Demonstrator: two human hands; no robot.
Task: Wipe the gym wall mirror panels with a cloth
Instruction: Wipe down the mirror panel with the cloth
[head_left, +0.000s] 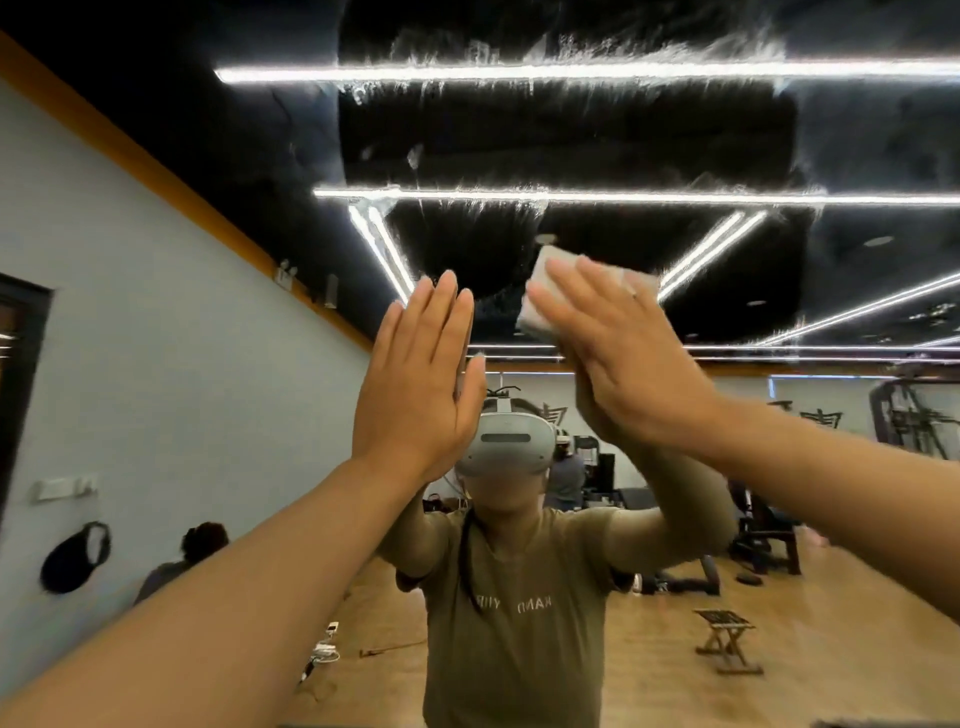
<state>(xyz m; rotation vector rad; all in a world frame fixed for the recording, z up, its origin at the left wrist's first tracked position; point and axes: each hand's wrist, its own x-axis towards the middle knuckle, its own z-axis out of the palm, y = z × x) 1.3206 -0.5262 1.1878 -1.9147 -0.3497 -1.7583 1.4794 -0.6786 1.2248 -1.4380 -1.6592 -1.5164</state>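
- Mirror (571, 145): glossy glass, its upper part marked with whitish, streaky smears.
- Cloth (545, 291): soft, matt, pale grey-white fabric, folded thick.
- Reflected floor (831, 623): smooth light wood with a slight sheen.
- Reflected folding stool (727, 644): dark wood.

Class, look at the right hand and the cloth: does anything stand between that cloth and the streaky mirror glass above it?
Nothing visible does. The right hand presses the cloth flat on the mirror, and the streaks lie directly above. The left hand rests flat to the side.
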